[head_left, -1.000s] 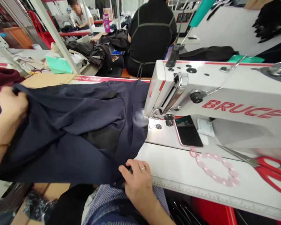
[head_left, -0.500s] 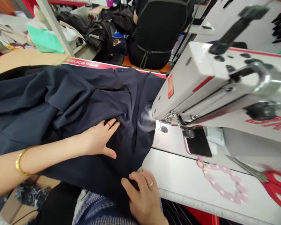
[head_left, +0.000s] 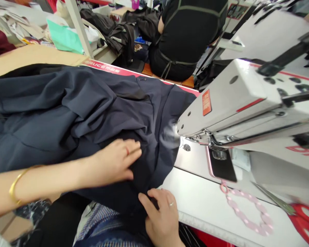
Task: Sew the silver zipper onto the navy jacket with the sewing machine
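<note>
A dark navy garment [head_left: 92,99] lies bunched across the sewing table, its right end under the head of a white sewing machine [head_left: 221,99]. My left hand [head_left: 115,159] rests flat on the cloth, fingers stretched out and the thumb apart. Near the table's front edge, my right hand [head_left: 163,214] has its fingers curled at the garment's lower edge, with dark cloth between thumb and forefinger. Light from the machine falls on the fabric by the needle area, which the machine head partly hides. A small dark round piece [head_left: 186,147] lies just right of the cloth.
Right of the garment lie a phone [head_left: 221,164] with a pink bead strap [head_left: 249,209] and red-handled scissors [head_left: 296,212]. A measuring strip [head_left: 203,221] runs along the table's front edge. Beyond the table sits a person in black [head_left: 187,37], near piled dark clothes [head_left: 118,32].
The camera view has shifted, so the machine and table appear farther right. My left hand's fingers have drawn closer together on the cloth. My right hand stays at the garment's edge.
</note>
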`<action>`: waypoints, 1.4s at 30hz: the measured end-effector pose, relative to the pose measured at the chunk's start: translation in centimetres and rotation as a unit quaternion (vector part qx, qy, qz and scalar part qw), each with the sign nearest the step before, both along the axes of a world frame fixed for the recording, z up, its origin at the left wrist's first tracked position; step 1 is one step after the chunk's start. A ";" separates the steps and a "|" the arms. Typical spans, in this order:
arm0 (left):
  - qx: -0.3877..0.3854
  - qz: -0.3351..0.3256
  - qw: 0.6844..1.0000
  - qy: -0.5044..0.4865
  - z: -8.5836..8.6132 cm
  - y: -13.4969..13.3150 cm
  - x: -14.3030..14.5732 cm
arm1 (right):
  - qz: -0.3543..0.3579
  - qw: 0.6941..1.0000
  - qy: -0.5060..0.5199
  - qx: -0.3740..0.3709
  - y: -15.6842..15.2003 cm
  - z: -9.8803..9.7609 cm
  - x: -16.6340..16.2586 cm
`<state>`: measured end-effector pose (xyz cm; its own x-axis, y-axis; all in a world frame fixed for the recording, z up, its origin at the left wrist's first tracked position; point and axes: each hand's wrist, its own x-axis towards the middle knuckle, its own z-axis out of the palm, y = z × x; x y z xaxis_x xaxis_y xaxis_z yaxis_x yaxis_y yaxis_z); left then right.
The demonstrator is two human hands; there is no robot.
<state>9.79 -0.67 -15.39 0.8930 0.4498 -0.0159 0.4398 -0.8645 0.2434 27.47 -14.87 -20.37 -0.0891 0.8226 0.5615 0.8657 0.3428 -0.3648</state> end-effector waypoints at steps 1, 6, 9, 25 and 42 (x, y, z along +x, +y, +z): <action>-0.005 -0.032 0.999 -0.033 -0.2 -1.6 -0.2 | 0.003 1.000 0.011 -0.008 0.2 0.3 0.0; -0.055 0.083 0.988 -0.122 -0.7 -5.1 -0.5 | 0.087 0.984 0.144 -0.052 5.2 4.1 -0.7; -0.193 0.291 0.897 -0.271 1.3 -3.1 -1.5 | 0.100 0.979 0.168 0.061 9.1 6.1 -1.6; -0.233 0.525 0.673 -0.466 2.1 -0.2 -11.1 | -0.004 0.994 0.106 0.033 23.1 8.3 -3.0; 0.212 0.180 0.955 -0.105 2.0 4.0 -8.8 | 0.100 0.995 -0.015 0.027 18.5 1.6 -3.9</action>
